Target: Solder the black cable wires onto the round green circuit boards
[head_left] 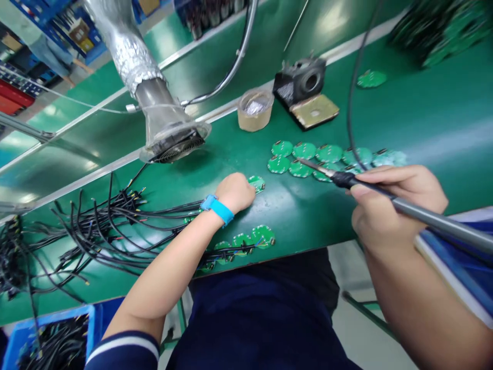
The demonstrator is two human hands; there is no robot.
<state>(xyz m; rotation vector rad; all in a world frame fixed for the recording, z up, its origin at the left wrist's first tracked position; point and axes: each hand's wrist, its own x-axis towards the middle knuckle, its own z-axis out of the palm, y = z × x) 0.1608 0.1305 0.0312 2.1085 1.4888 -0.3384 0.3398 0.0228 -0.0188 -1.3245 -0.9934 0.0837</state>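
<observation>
The right hand (379, 218) pinches the soldering iron (408, 207) pen-like, likely for control; the left hand (235, 191) curls by a board (258, 183), finger closure unclear.

bright overhead glare, soft shadows, edges smeared

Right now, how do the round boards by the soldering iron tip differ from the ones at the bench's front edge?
The boards by the tip sit in two rows; the front-edge boards run in one slanting line.
No cables show on the boards by the tip; the front-edge boards have black cables and thin coloured wires over them.
The soldering iron partly covers the boards by the tip, but not the front-edge boards.
Shared: both sets are green.
</observation>
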